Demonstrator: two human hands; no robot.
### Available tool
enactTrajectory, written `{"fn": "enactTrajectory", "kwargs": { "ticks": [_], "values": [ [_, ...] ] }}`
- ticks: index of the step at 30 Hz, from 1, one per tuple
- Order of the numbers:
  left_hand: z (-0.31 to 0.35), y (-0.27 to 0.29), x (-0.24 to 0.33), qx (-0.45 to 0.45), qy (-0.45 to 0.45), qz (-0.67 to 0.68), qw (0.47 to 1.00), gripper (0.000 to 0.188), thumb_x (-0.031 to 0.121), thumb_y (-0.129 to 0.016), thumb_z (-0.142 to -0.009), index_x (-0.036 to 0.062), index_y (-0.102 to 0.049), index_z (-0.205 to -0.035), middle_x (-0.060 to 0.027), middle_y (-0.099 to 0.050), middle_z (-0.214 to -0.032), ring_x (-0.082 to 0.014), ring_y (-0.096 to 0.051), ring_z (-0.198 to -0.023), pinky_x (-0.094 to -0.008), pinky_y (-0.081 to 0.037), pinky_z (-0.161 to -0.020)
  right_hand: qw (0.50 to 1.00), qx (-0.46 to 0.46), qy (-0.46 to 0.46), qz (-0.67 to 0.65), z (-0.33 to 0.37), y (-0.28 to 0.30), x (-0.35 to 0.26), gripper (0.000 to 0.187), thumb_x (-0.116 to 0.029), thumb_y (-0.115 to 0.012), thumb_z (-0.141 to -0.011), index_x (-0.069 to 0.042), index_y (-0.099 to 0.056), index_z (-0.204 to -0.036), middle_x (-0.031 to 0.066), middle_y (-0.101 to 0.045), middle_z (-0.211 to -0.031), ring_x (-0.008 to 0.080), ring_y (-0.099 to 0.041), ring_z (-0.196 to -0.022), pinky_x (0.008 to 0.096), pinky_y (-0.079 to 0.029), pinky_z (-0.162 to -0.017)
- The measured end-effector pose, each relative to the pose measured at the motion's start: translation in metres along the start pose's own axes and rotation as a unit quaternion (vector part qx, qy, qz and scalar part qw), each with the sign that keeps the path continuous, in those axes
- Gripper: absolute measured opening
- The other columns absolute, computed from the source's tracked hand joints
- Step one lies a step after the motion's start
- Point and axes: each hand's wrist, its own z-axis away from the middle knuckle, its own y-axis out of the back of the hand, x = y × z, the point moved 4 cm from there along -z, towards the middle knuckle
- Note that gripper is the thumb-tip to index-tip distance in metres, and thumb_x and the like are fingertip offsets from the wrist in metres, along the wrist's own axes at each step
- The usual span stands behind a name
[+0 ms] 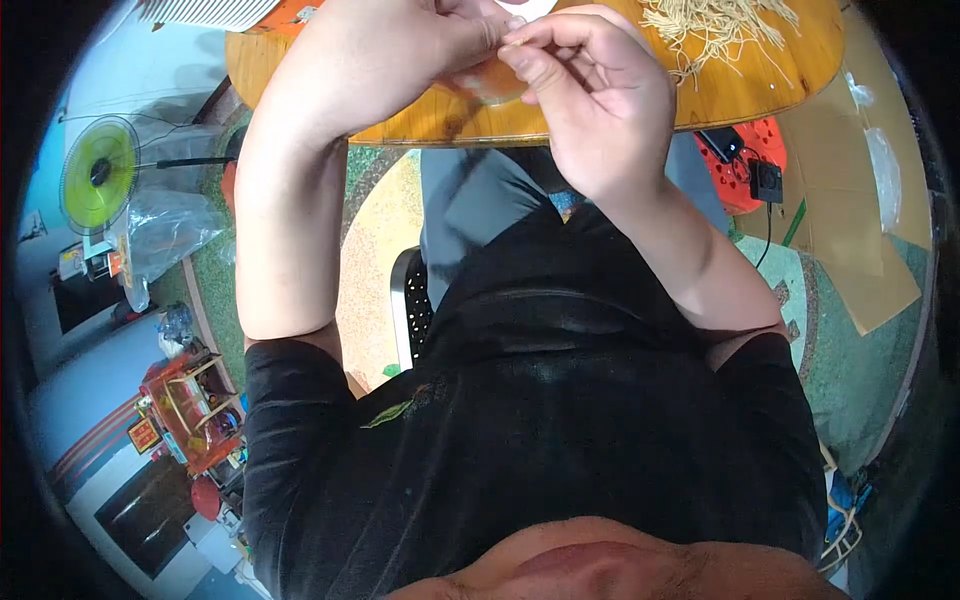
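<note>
Both my hands meet above the near edge of a round wooden table (720,105). My left hand (465,35) bends in from the left, its fingertips drawn together and partly cut off by the top of the picture. My right hand (605,95) pinches with thumb and forefinger right beside the left fingertips. Whatever sits between the fingers is too small to make out. Under the hands, part of a clear, shiny thing (490,85) shows on the tabletop. A loose heap of beige cords (720,30) lies on the table to the right of my right hand.
A white ribbed thing (215,10) and an orange thing (295,15) are at the table's far left. A red stool (760,160) with a black device (768,182) and cable stands right of my legs. Cardboard (830,210) covers floor at right. A green fan (100,172) stands left.
</note>
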Motion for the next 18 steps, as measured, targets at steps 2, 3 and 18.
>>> {"fn": "enactTrajectory", "kwargs": {
  "ticks": [2, 3, 18],
  "values": [
    [0.000, 0.002, -0.008, 0.025, -0.009, 0.030, 0.999, 0.023, -0.010, -0.065, -0.093, -0.0087, -0.063, -0.115, -0.0100, -0.073, -0.091, -0.0128, -0.071, -0.079, -0.0254, -0.059, -0.071, 0.939, -0.039, -0.278, 0.198, -0.010, -0.007, -0.023, 0.010, 0.007, -0.071, -0.089, 0.003, -0.064, -0.093, 0.0099, -0.061, -0.094, 0.0134, -0.064, -0.078, 0.0247, -0.051, -0.069],
    [0.002, 0.001, -0.006, 0.027, -0.008, 0.029, 0.999, 0.023, -0.010, -0.065, -0.093, -0.0087, -0.063, -0.115, -0.0100, -0.073, -0.091, -0.0128, -0.071, -0.079, -0.0254, -0.059, -0.071, 0.940, -0.039, -0.278, 0.196, -0.011, -0.006, -0.026, 0.010, 0.007, -0.071, -0.089, 0.003, -0.064, -0.093, 0.0099, -0.061, -0.094, 0.0134, -0.064, -0.078, 0.0247, -0.051, -0.069],
    [0.013, -0.007, -0.015, 0.273, -0.104, 0.045, 0.955, 0.028, -0.011, -0.069, -0.090, -0.0075, -0.062, -0.117, -0.0073, -0.070, -0.090, -0.0114, -0.068, -0.081, -0.0228, -0.056, -0.073, 0.878, 0.038, -0.459, 0.132, -0.010, -0.006, -0.019, 0.005, 0.001, -0.069, -0.094, 0.001, -0.065, -0.091, 0.0051, -0.067, -0.081, 0.0084, -0.061, -0.065, 0.0209, -0.048, -0.060]
  ]
}}
